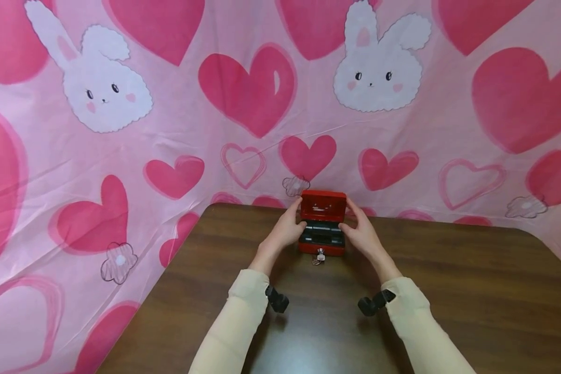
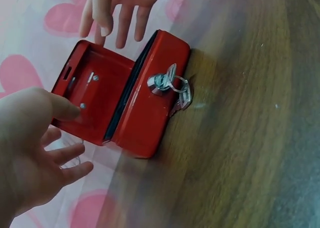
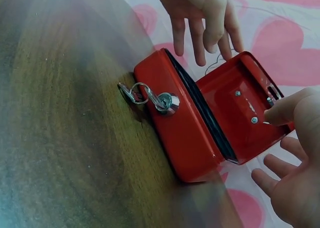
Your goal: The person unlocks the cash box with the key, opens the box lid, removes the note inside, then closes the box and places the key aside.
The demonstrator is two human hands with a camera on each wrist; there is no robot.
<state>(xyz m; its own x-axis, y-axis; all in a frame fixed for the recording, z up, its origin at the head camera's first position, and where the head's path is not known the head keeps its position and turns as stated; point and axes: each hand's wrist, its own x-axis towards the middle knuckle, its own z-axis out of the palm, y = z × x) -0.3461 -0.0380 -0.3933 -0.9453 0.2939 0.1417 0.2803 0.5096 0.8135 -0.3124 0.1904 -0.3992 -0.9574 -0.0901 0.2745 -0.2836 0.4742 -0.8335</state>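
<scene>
A small red cash box [image 1: 322, 250] stands near the table's far edge, its lid [image 1: 323, 205] raised and tipped back. Inside lies a black tray [image 1: 324, 232]. A key sits in the front lock [image 2: 159, 83], and more keys [image 2: 184, 94] hang from its ring. My left hand [image 1: 287, 228] is at the box's left side, thumb near the tray and fingers beside the lid. On the right side, my right hand [image 1: 361, 234] mirrors it. Both wrist views show the fingers spread and loosely extended around the lid; whether they touch it, I cannot tell.
The brown wooden table [image 1: 449, 291] runs under both arms. Just behind its far edge hangs a pink cloth [image 1: 177, 130] with hearts and rabbits. A black wrist camera [image 1: 277, 299] is strapped to the left sleeve, another wrist camera [image 1: 376, 303] to the right.
</scene>
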